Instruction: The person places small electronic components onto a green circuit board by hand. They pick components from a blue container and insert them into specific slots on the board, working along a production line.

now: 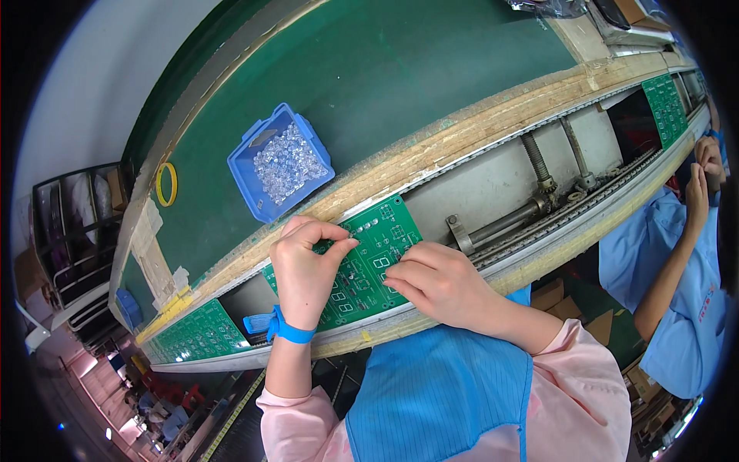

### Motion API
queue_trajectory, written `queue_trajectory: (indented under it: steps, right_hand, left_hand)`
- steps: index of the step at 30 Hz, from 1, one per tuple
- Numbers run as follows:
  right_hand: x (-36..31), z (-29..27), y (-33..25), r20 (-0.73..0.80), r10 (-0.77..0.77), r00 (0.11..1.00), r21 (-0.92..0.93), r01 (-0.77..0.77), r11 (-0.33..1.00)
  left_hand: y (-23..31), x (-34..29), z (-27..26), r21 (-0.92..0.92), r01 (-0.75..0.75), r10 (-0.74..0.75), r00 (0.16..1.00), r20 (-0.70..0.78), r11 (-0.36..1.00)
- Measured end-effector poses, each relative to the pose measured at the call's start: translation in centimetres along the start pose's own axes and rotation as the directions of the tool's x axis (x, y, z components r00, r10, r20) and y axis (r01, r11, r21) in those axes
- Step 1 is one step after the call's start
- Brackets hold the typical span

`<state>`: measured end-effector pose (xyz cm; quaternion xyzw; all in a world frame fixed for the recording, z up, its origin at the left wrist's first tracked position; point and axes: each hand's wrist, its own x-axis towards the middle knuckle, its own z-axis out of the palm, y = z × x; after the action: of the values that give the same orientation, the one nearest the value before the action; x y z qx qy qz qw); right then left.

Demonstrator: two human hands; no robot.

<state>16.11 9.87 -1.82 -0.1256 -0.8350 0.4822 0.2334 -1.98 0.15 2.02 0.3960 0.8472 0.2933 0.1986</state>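
Note:
A green circuit board (372, 262) with white printed outlines lies across the conveyor rails under both my hands. My left hand (302, 258), with a blue strap (291, 327) round the wrist, is over its far left part. Thumb and forefinger are pinched together there; whatever they hold is too small to make out. Several tiny pale parts stand on the board beside those fingertips. My right hand (445, 283) has its fingers curled together at the board's right side, and they hide what is between them. Beyond the board sits a blue plastic bin (242, 173) of small clear parts (289, 163).
Another green board (202, 333) lies on the rails at left, and a further one (664, 110) at far right. A yellow tape ring (166, 185) rests on the green tabletop (385, 73). A metal shaft (504, 221) runs between the rails. At right, a co-worker in blue (677, 277) stands by the line.

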Motion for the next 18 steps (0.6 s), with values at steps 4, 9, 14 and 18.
queue_trajectory:
  steps: [4, 9, 14, 18]
  right_hand:
    - [-0.02, 0.08, 0.01, -0.001, 0.007, 1.0, 0.006, -0.007, 1.0]
    - [0.03, -0.14, -0.03, 0.006, 0.023, 1.0, 0.009, -0.023, 1.0]
    - [-0.12, -0.44, -0.38, 0.032, 0.085, 0.996, 0.001, -0.085, 0.996]
    - [0.14, -0.52, -0.58, 0.022, 0.107, 0.994, -0.051, -0.106, 0.993]
  left_hand:
    - [0.23, -0.05, 0.17, 0.007, -0.005, 0.005, 1.0, -0.011, 1.0]
    - [0.44, -0.3, 0.59, 0.048, -0.065, 0.068, 0.996, -0.06, 0.997]
    - [0.59, -0.52, 0.88, 0.062, -0.145, 0.15, 0.985, -0.081, 0.987]
    - [0.19, -0.63, 0.95, 0.101, -0.176, 0.186, 0.978, -0.097, 0.979]
